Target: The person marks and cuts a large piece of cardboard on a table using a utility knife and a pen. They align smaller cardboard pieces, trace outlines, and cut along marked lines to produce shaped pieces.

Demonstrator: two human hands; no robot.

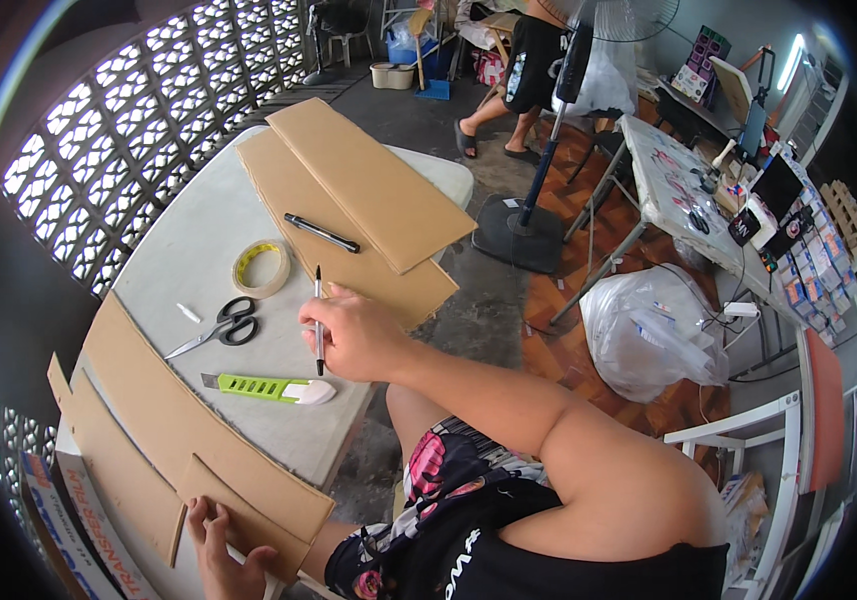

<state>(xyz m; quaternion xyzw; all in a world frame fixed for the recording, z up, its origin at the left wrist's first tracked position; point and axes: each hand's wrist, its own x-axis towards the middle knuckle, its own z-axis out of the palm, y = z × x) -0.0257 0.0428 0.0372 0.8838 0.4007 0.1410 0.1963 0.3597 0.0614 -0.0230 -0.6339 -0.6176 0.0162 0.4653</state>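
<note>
Gripping a slim black-and-white plastic pen [319, 325], the right hand [361, 335] hovers while the spread left hand [229, 555] rests on a small rectangular brown cardboard piece [254, 512], probably light, stiff yet creasable, best held by its edges, at the smooth white table's [164, 255] near end.

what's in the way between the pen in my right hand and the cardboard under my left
The green cutter lies between the pen and the small cardboard piece under your left hand, then part of the long cardboard strip.
</note>
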